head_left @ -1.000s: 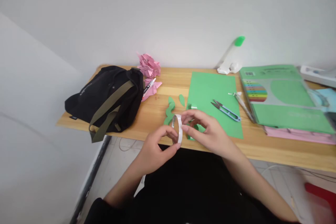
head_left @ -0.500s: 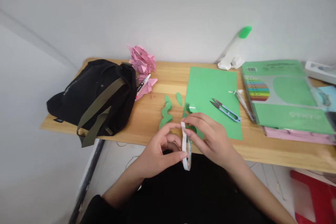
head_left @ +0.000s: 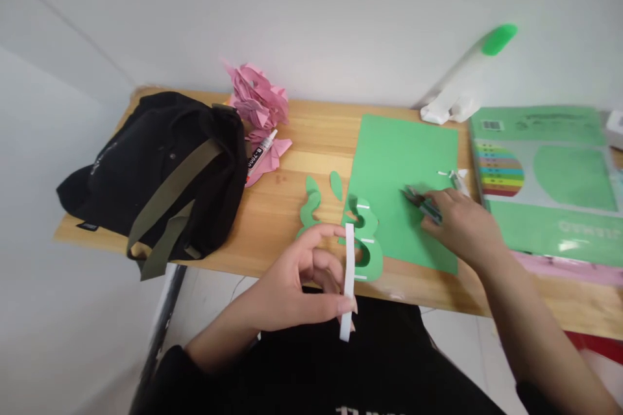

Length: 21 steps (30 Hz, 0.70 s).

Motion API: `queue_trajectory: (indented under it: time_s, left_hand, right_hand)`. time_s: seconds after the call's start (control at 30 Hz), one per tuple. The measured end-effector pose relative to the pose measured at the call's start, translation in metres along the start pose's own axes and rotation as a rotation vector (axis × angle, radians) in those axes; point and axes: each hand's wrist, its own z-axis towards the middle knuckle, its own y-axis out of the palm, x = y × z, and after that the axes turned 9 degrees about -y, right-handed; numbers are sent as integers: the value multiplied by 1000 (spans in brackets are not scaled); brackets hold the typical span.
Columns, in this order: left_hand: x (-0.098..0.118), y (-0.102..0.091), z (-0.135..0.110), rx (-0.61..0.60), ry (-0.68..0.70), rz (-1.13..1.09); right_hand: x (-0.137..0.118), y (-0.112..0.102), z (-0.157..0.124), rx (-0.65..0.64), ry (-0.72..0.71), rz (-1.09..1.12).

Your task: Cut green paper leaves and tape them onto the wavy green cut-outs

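Observation:
My left hand [head_left: 302, 285] pinches a narrow roll of white tape [head_left: 348, 285] edge-on between thumb and fingers, above my lap at the table's front edge. Over the green paper sheet [head_left: 384, 149], my right hand [head_left: 462, 224] has its fingers closed on the handles of thread snips [head_left: 422, 202], whose dark blades point left. Just beyond the tape roll lies a wavy green paper cutout [head_left: 372, 266] with short white strips on it. Another wavy green cutout [head_left: 309, 207] is left of it, partly behind my left hand, with a small green leaf shape [head_left: 335, 185] nearby.
A black bag [head_left: 170, 168] with an olive strap covers the table's left end. Crumpled pink paper [head_left: 257, 97] and a glue tube [head_left: 261, 155] lie beside it. Packs of coloured paper [head_left: 549, 181] occupy the right, near a white bottle-like thing with a green tip [head_left: 499, 40].
My right hand has left the tape roll and moved right onto the thread snips. The left hand still holds the roll. The view has shifted slightly, and the cutout with white strips shows more fully.

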Motion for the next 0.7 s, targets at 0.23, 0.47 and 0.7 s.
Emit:
queue_trajectory:
  time_s: [0.23, 0.47, 0.7]
  left_hand:
    - [11, -2, 6, -35, -40, -65]
    - [17, -2, 7, -43, -94, -72]
    - [18, 0, 6, -12, -34, 31]
  right_hand:
    - [7, -12, 0, 136, 7, 345]
    - [-29, -51, -12, -15, -138, 969]
    - [-55, -75, -15, -58, -172, 1049]
